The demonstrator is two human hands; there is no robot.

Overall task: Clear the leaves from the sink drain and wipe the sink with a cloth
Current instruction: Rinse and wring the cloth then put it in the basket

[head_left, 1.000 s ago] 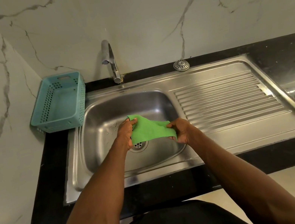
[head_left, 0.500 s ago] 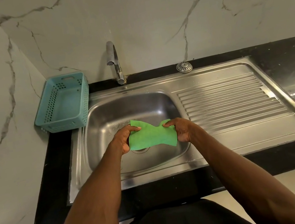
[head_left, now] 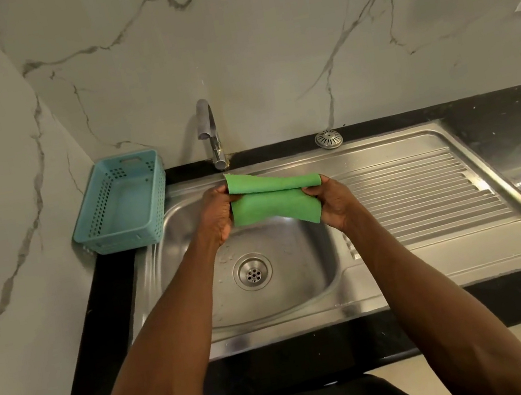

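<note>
A green cloth (head_left: 270, 204) is held folded over above the back of the steel sink bowl (head_left: 305, 280). My left hand (head_left: 217, 217) pinches its left edge and my right hand (head_left: 334, 201) pinches its right edge. The top flap lies doubled over the lower part. Below the hands the round drain (head_left: 253, 271) shows bare metal with small holes, and no leaves are visible on it. A few water drops lie on the bowl floor near the drain.
A teal plastic basket (head_left: 121, 204) sits on the black counter left of the sink. The tap (head_left: 211, 136) stands behind the bowl. A metal strainer cap (head_left: 328, 139) lies on the back rim. The ribbed drainboard (head_left: 426, 196) stretches to the right.
Both hands have lifted the cloth up and away from the drain toward the tap, and the cloth is now folded over. The drain, hidden before, is uncovered.
</note>
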